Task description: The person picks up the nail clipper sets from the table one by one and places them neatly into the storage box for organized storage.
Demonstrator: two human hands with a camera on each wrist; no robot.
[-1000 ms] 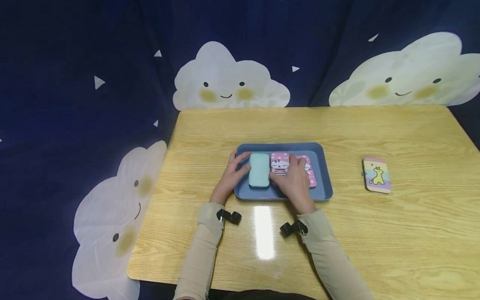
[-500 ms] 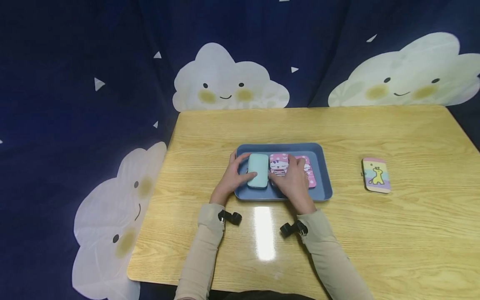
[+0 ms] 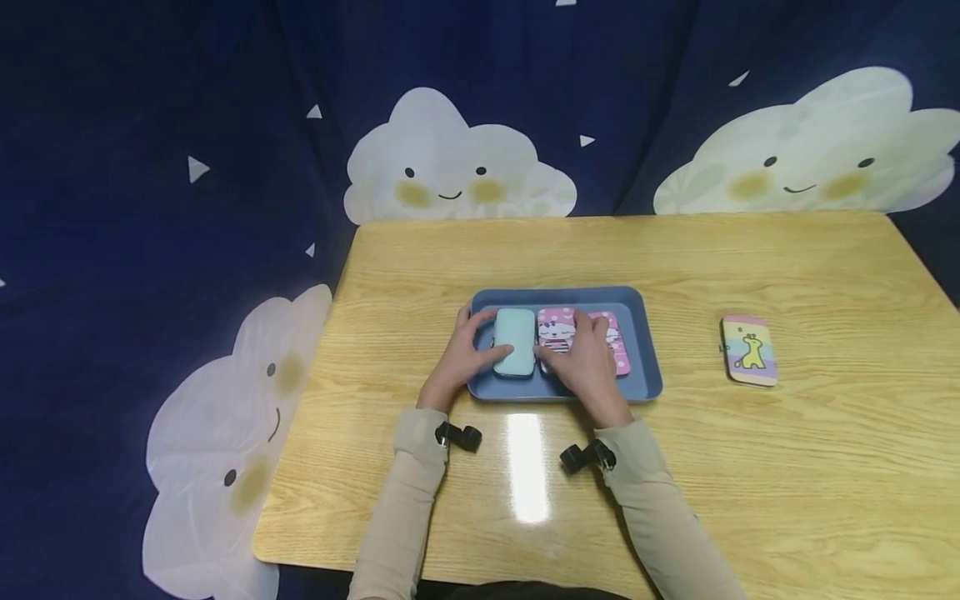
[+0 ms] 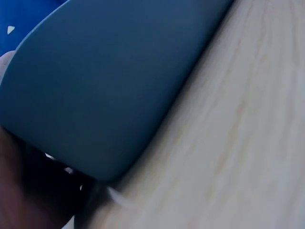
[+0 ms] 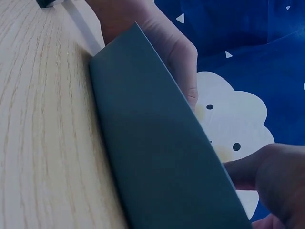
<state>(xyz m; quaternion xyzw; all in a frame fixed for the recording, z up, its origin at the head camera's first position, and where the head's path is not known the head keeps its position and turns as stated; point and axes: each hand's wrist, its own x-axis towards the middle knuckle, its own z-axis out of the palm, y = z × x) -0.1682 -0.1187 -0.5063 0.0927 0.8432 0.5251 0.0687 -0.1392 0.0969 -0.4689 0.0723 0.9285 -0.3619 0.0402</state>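
In the head view a shallow blue tray (image 3: 648, 379) holds several small flat cases. The plain mint green case (image 3: 514, 337) lies at its left. My left hand (image 3: 459, 358) reaches over the tray's left rim, thumb resting on the mint case's face and index finger by its upper left corner. Beside it sits a pink case with a cat picture (image 3: 556, 327); my right hand (image 3: 588, 367) holds it, thumb at its left edge and fingers at its right. A second pink case (image 3: 618, 350) is partly hidden behind that hand. Tray walls block both cases from the wrist views.
A pastel striped case with a yellow giraffe (image 3: 750, 350) lies on the wooden table (image 3: 825, 467), right of the tray. Dark blue cloth with white clouds (image 3: 457, 158) hangs behind the table and along its left side. Both wrists wear black camera mounts (image 3: 459, 436).
My left thumb has moved from the mint case's left edge onto its face. The mint case and the cat case sit slightly further left. My right hand keeps nearly the same pose.
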